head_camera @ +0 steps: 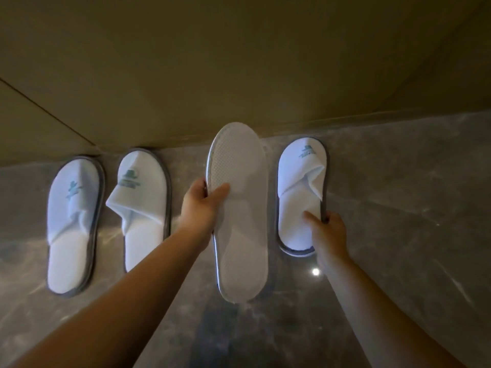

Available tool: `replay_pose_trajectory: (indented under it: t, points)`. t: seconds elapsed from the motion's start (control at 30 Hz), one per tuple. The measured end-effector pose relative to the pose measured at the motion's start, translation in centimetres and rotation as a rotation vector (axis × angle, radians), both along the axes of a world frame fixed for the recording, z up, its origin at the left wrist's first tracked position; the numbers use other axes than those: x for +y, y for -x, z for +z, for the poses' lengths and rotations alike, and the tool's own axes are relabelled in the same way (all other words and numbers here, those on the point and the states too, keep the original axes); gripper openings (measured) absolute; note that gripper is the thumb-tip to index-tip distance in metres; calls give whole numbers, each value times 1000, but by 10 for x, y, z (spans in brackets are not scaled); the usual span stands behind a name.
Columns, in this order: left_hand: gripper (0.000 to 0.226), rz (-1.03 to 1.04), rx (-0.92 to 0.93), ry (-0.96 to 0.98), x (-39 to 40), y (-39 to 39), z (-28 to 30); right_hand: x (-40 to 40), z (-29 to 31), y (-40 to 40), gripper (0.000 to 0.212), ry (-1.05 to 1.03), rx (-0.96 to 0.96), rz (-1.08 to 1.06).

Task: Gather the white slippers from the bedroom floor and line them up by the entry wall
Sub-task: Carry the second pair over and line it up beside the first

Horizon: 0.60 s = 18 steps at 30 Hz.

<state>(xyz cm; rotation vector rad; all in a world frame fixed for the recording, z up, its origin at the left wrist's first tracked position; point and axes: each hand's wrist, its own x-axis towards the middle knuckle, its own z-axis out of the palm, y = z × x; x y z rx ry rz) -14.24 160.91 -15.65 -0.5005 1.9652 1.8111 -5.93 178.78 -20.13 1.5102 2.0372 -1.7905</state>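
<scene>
Two white slippers with grey edging lie side by side on the floor at the left, toes against the wall: the leftmost slipper [73,224] and the second slipper [144,205]. My left hand [203,205] is shut on a third slipper [240,216], held above the floor with its dotted sole facing me. My right hand [328,232] pinches the right edge of a fourth slipper [300,192], which rests on the floor with its toe at the wall, thumb inside the opening.
A beige wall [239,75] runs across the top and meets the glossy grey marble floor [398,208]. A wall seam slants down at the left. A light reflection [315,271] shines on the floor near my right wrist.
</scene>
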Motion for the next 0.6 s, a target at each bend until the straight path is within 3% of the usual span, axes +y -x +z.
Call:
replay_pose_trajectory:
  t: [0.07,0.2,0.37,0.5,0.6]
  points:
    - [19,-22,8,-2,8,7,-1,3,-11,11,42,1,8,46]
    - [19,-42,24,-12,20,13,11,6,5,12,56,-253,65,177]
    - [27,-144,-55,-133,39,0,11,-19,32,-3,69,-24,325,380]
    - [15,-260,-115,-267,52,-9,9,-31,35,-5,107,-305,171,583]
    - [16,-347,-127,-378,51,-7,12,-31,43,-7,100,-319,145,538]
